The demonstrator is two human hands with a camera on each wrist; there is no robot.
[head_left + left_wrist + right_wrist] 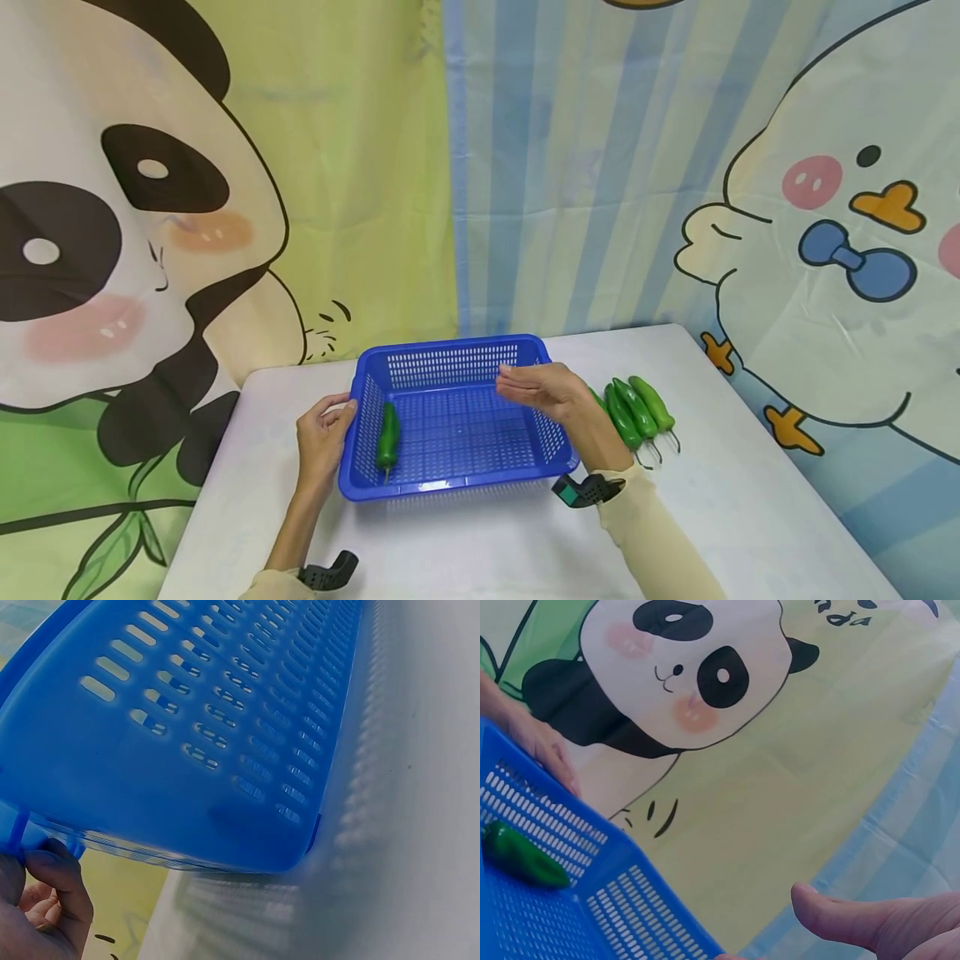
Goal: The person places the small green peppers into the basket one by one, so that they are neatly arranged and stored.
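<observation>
A blue plastic basket (457,492) with slotted walls stands on the table, and one green chili pepper (387,437) lies inside along its left wall. My left hand (322,433) pinches the basket's left rim between thumb and fingers; the left wrist view shows the thumb (56,874) curled at the rim's corner. Over the right side of the basket is my right hand (546,388), fingers straight and together, holding nothing. Its thumb (832,911) stands out straight in the right wrist view. Several green chili peppers (633,408) lie side by side to the right, one partly hidden behind my right wrist.
A white-covered table (480,550) carries the basket and the loose peppers. Behind it hangs a printed curtain (375,167) with a panda on the left and a white bird on the right. A dark wrist strap (592,490) sits on my right arm.
</observation>
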